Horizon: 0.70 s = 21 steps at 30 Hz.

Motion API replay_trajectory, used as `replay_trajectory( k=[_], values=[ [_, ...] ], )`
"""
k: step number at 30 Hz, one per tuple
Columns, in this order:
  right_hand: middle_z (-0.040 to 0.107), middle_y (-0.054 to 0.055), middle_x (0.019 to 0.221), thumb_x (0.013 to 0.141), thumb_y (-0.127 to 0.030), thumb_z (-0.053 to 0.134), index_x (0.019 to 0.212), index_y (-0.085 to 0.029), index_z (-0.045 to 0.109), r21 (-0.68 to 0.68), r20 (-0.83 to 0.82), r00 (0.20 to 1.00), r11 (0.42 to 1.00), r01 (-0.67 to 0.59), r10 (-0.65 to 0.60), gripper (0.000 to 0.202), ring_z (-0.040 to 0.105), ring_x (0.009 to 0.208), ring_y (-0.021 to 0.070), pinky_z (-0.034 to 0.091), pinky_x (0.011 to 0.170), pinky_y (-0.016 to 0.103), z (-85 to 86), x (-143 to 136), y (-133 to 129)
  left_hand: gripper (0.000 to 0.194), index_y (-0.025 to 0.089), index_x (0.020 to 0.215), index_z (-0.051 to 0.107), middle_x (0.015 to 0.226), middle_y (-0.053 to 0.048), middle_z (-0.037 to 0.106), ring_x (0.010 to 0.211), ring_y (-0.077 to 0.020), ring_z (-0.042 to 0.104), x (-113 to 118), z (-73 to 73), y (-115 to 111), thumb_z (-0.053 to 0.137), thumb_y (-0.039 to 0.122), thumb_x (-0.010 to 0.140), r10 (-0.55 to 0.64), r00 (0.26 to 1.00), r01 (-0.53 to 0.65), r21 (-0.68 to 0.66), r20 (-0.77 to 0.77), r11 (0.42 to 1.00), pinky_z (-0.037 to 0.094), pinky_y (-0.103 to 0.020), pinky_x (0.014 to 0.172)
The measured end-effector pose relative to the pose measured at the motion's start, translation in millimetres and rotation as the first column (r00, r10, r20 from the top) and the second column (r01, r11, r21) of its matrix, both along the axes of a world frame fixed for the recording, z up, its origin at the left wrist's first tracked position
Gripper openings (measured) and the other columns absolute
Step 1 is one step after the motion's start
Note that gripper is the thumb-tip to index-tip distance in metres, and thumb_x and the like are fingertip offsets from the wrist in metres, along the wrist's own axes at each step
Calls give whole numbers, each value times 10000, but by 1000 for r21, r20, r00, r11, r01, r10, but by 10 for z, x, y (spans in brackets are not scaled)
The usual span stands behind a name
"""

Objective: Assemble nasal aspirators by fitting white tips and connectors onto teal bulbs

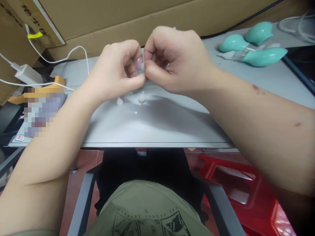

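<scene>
The left hand [118, 67] has its fingers closed on a small clear piece [139, 66], its long axis seemingly near to far. The right hand [176, 62] meets its right edge, fingers curled; I cannot tell their grip. On the table [159, 131], 2 white cones [142, 98] [119, 101] lie nearer.
</scene>
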State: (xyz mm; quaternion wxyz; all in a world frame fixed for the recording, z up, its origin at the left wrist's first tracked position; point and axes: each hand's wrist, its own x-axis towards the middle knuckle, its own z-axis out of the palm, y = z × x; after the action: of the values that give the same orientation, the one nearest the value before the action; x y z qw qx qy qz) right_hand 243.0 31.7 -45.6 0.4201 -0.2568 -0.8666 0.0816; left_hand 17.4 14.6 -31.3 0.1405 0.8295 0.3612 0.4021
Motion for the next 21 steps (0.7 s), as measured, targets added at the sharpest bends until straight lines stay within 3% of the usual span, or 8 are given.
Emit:
replay_trajectory(
  k=[8, 11, 14, 21],
  values=[
    [619, -4, 862, 851, -20, 689, 939, -232, 520, -58, -37, 997, 996, -64, 61, 285, 546, 757, 159, 515, 791, 344, 41, -19, -67, 233, 340, 722, 602, 716, 0, 765, 655, -286, 725, -5, 17, -16, 824, 282, 684, 21, 999, -22, -10, -50, 1000, 483, -451, 629],
    [666, 5, 908, 855, -87, 722, 955, -232, 536, -46, -29, 999, 999, -22, 20, 256, 559, 778, 156, 512, 773, 335, 28, -24, -44, 203, 333, 735, 628, 711, 1, 770, 655, -280, 744, 7, 15, -35, 818, 273, 699, 12, 1000, -12, -11, -9, 1000, 502, -441, 625],
    [695, 19, 937, 876, -171, 692, 946, -230, 561, -11, -92, 994, 998, -65, 64, 160, 569, 780, 155, 508, 773, 342, 12, -16, -34, 214, 331, 744, 629, 695, 6, 758, 637, -278, 748, 17, 9, -50, 829, 262, 714, 10, 1000, -10, -6, 12, 1000, 498, -436, 612],
    [775, 46, 995, 883, -164, 770, 934, -231, 628, -31, -106, 994, 999, -30, 27, 166, 649, 806, 189, 588, 825, 378, 20, 3, -86, 246, 343, 742, 609, 670, 16, 731, 611, -267, 695, 25, 4, -43, 855, 325, 731, 53, 998, -53, 9, 38, 999, 470, -468, 637]
  ],
)
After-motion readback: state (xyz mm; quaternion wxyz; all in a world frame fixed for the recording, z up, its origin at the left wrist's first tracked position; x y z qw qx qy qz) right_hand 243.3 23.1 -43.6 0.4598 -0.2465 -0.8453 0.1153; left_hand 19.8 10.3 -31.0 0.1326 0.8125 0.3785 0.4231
